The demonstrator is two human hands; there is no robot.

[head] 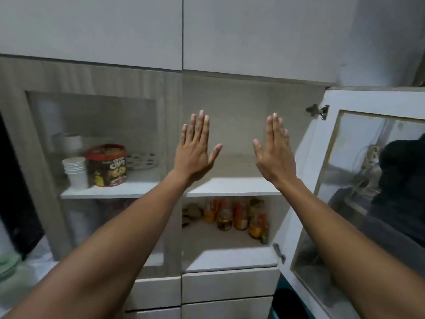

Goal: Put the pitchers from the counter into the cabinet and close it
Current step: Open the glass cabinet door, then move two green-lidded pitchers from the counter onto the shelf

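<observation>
Left hand [195,148] and right hand [274,150]: spread flat, empty, before open cabinet's bare upper shelf [232,186]; pitchers: none in view, presumably rigid, best taken by handle.

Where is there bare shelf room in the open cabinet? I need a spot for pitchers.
The upper shelf behind the open door is bare from the centre divider to the right wall. Both hands, left and right, are raised empty before it. The lower shelf is crowded with bottles at the back, bare in front. Cups and a tin fill the left side.
</observation>
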